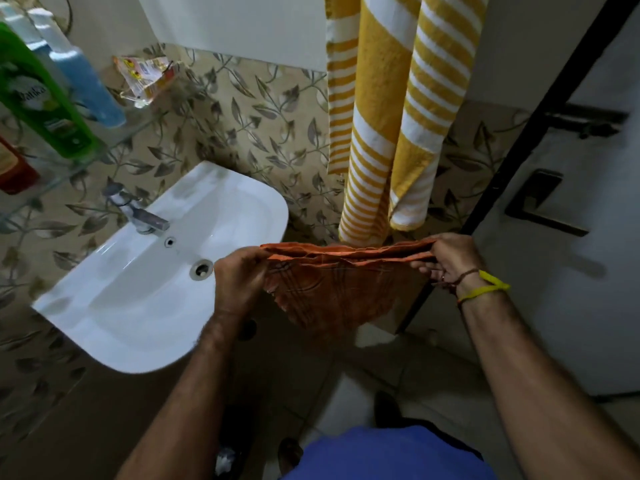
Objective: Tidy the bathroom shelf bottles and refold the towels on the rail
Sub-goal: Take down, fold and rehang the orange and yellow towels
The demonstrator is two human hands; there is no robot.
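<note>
Pinching the orange towel (332,285) taut, left hand (239,278) and right hand (450,261) hide its corners.

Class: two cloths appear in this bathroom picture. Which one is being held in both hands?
The orange checked cloth, stretched between the left hand and right hand. The yellow-and-white striped towel hangs untouched.

The small towel (332,289) is orange with thin dark check lines. The hanging towel (391,109) is yellow with white stripes. The bottles on the shelf are green (38,95), blue (86,84) and red (14,168). The sink (145,271) is white. The wall tiles (256,109) are beige with a grey-brown leaf pattern. The wristband (488,285) is yellow.
</note>
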